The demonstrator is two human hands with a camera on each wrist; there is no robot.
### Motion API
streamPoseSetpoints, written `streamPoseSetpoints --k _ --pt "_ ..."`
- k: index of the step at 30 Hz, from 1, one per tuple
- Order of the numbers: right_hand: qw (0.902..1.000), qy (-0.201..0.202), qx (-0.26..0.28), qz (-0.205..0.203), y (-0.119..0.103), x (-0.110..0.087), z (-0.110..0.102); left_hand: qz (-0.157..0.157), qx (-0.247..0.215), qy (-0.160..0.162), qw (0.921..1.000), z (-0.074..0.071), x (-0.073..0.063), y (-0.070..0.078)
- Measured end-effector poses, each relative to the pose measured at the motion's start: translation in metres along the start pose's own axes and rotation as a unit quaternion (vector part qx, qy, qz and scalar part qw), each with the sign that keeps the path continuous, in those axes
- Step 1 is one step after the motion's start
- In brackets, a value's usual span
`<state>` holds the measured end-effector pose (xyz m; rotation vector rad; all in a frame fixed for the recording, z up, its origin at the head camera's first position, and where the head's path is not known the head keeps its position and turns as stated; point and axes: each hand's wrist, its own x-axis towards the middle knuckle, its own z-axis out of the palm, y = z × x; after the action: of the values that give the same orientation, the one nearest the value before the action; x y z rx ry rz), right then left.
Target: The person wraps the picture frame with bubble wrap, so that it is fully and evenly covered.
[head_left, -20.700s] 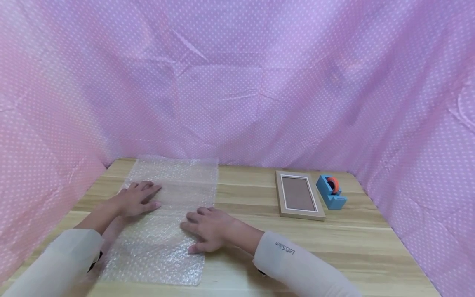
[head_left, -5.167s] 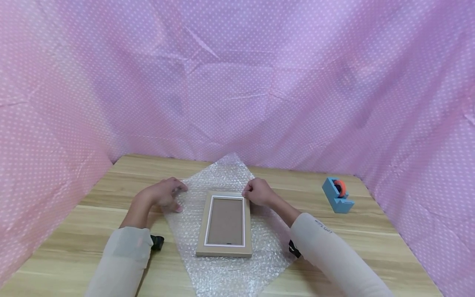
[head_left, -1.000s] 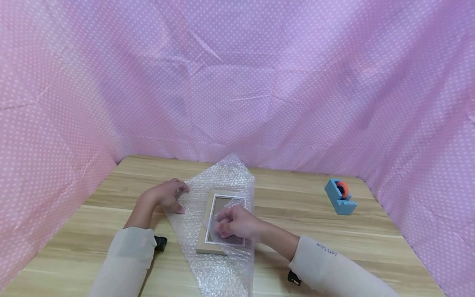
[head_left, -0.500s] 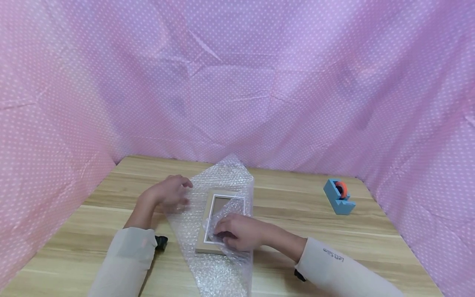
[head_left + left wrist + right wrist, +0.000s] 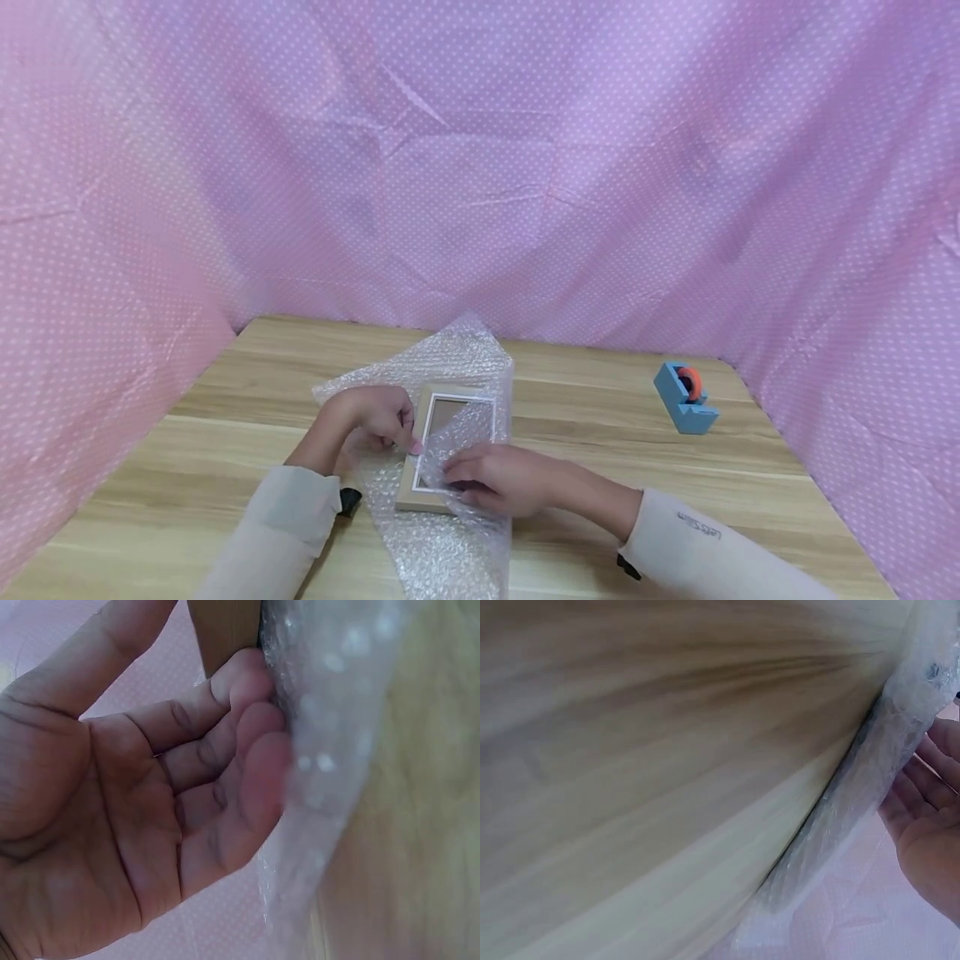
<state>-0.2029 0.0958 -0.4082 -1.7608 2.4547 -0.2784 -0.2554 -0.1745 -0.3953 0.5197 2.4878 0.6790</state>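
A light wooden picture frame [image 5: 425,498] with a white inner border lies on a sheet of bubble wrap [image 5: 450,546]. The wrap's right side is folded over it, leaving the frame's left part bare. My left hand [image 5: 382,414] is at the frame's left edge, its thumb holding down the flap's tip. In the left wrist view, the bent fingers [image 5: 262,776] of that hand touch the wrap beside the frame. My right hand [image 5: 510,479] rests on the folded flap, fingers slightly bent. In the right wrist view, its fingers [image 5: 922,787] lie along the wrapped side.
A blue tape dispenser [image 5: 684,400] with an orange roll stands at the right of the wooden table [image 5: 622,450]. Pink dotted cloth [image 5: 480,183] hangs around the back and sides. The wrap's far corner points toward the table's back edge.
First the wrap lay flat with the frame off to the right. Later the frame was on it and its right corner was folded over. Now my left hand has moved right onto the flap's tip.
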Motion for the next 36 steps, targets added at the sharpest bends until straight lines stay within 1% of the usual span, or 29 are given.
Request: streamPoseSetpoints --k 2,4,7,9,10,12,16,19,21,25,27,29,31,33,36 --pt "0.9997 0.008 -0.019 0.013 0.002 -0.006 0.0 0.004 0.004 0.001 1.0 0.0 0.0 0.001" --pt "0.9981 0.016 -0.039 0.045 0.006 -0.014 -0.001 0.011 0.008 -0.001 0.9999 0.0 0.0 0.001" --pt "0.9931 0.021 -0.047 0.106 0.013 -0.024 -0.003 0.017 0.003 -0.007 0.9998 -0.002 -0.001 0.002" --pt "0.9905 0.022 -0.046 0.128 0.017 -0.028 -0.002 0.016 0.0 -0.008 0.9998 -0.003 -0.001 0.002" --pt "0.9902 0.022 -0.046 0.13 0.019 -0.029 -0.001 0.017 -0.001 -0.009 0.9998 -0.003 -0.001 0.002" --pt "0.9918 0.018 -0.045 0.118 0.024 -0.032 0.0 0.02 0.0 -0.01 0.9997 -0.003 -0.001 0.002" --pt "0.9966 0.021 -0.048 0.063 0.037 -0.036 0.0 0.023 -0.001 -0.013 0.9997 -0.002 0.001 0.001" --pt "0.9978 0.028 -0.053 0.029 0.045 -0.036 0.001 0.018 -0.006 -0.014 0.9997 -0.002 0.001 0.0" --pt "0.9977 0.028 -0.059 0.019 0.048 -0.036 0.001 0.014 -0.01 -0.013 0.9998 -0.002 0.001 0.0" --pt "0.9972 0.021 -0.07 0.018 0.048 -0.036 0.0 0.017 -0.006 -0.003 0.9998 -0.005 -0.001 -0.003" --pt "0.9968 0.016 -0.075 0.022 0.048 -0.036 0.001 0.02 0.005 0.008 0.9997 -0.008 -0.003 -0.007" --pt "0.9965 0.013 -0.079 0.025 0.048 -0.036 0.001 0.02 0.019 0.03 0.9992 -0.014 -0.007 -0.013" --pt "0.9961 0.011 -0.083 0.028 0.048 -0.037 0.002 0.008 0.03 0.06 0.9977 -0.02 -0.012 -0.021" --pt "0.9958 0.01 -0.086 0.029 0.048 -0.038 0.002 -0.012 0.039 0.092 0.9949 -0.027 -0.018 -0.031" --pt "0.9956 0.01 -0.089 0.029 0.047 -0.038 0.002 -0.036 0.042 0.129 0.9901 -0.037 -0.028 -0.049"
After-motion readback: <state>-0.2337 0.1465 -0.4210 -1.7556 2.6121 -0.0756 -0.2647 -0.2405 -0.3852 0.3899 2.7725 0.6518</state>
